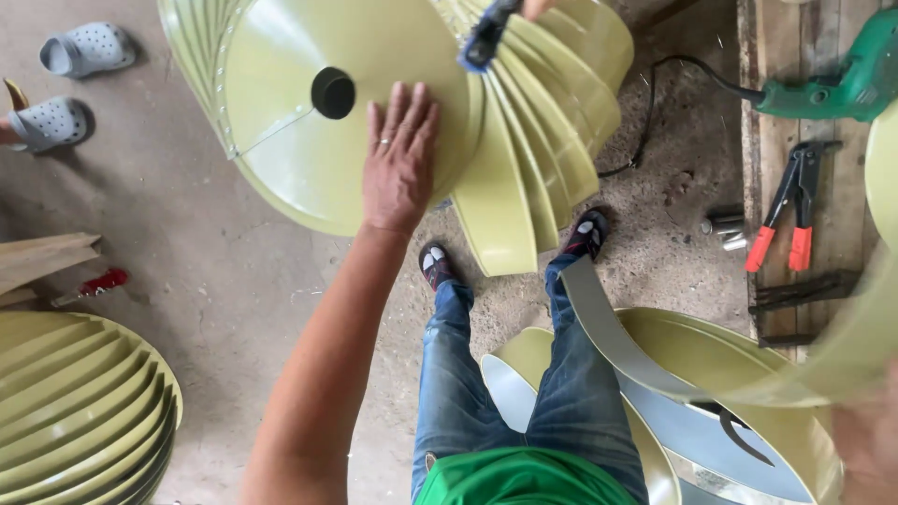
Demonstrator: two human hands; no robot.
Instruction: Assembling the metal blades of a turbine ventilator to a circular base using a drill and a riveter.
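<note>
- The left hand point(400, 159) is being pressed flat on the green cone point(309, 150), palm down, fingers spread and pointing away from the body.
- Nothing is being gripped by it; a ring is being worn on one finger.
- The left arm is being stretched forward from the lower frame, nearly straight, wrist level with the cone's lower rim.
- The cone's dark centre hole point(333, 92) is being left uncovered, just beside the fingertips.
- The cone is being held at the top centre, above the concrete floor point(215, 271), with curved blades point(533, 159) fanning out on its right side.
- A blue tool point(485, 37) is being held against the blades at the top edge by a fingertip; whose hand it belongs to cannot be told.
- The right hand point(870, 440) is being seen only as a blur at the lower right corner, near a curved strip point(655, 360); its grip cannot be told.
- Both legs in jeans point(524, 374) are being planted below the cone.
- A green drill point(842, 84) and red-handled riveter point(790, 206) are lying on boards at right.
</note>
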